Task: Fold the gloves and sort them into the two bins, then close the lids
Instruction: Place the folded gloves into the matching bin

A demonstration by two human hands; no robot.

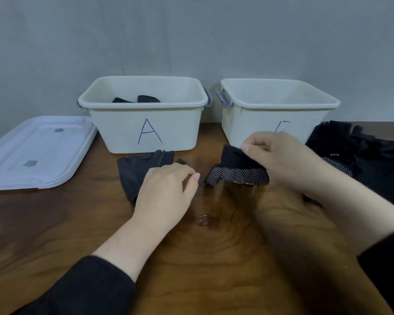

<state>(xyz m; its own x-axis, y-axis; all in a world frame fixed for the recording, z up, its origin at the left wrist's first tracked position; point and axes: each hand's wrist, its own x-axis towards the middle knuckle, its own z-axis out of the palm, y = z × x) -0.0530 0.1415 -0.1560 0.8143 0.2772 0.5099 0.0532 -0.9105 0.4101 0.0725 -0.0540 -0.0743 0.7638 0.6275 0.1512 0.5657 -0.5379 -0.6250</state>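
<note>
Black sleeves (89, 289) nearest, at the bottom edge, over the wooden table (214, 269).

Left hand (166, 194): laid on the near corner of a dark glove (137, 169), fingers loosely curled, nothing visibly pinched; probably pinning the glove flat so it cannot slide. Whether the fingertips catch any fabric cannot be told.

Right hand (280, 160): thumb and fingers pinching the upper flap of a dotted-palm glove (237, 173), flap lifted and turned over the dotted side, apparently mid-fold. Lower edge of that glove down on the wood, just right of the left fingertips, not touching them.

Beyond the left grip: bin A (146, 123), open, dark dotted gloves already inside. Beyond the right grip, partly hidden by it: second bin (280, 105), open, nothing visible inside, letter half covered. Right of the right wrist: pile of unfolded black gloves (359, 151), kept close for easy reach. Far left of the left hand: white lid (39, 151), parked flat out of the way. Only one lid in view.

Task early on, by the look of it.
</note>
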